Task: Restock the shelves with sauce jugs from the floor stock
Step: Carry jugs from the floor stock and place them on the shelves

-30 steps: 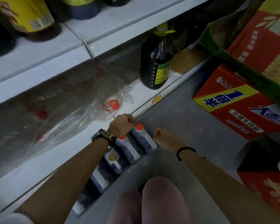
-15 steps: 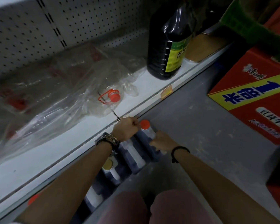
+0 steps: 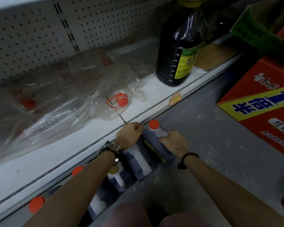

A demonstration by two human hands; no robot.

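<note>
Jug within right hand's curled fingers; left hand seemingly alongside.

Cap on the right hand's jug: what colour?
Orange-red cap on the jug, clearest in head view.

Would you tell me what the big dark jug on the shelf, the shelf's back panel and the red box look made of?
Big dark jug: likely clear glossy plastic; ribbed wall with bright highlights over dark liquid.
Back panel: probably painted metal, matte, evenly perforated.
Red box: printed cardboard, folded edges, slight sheen.
</note>
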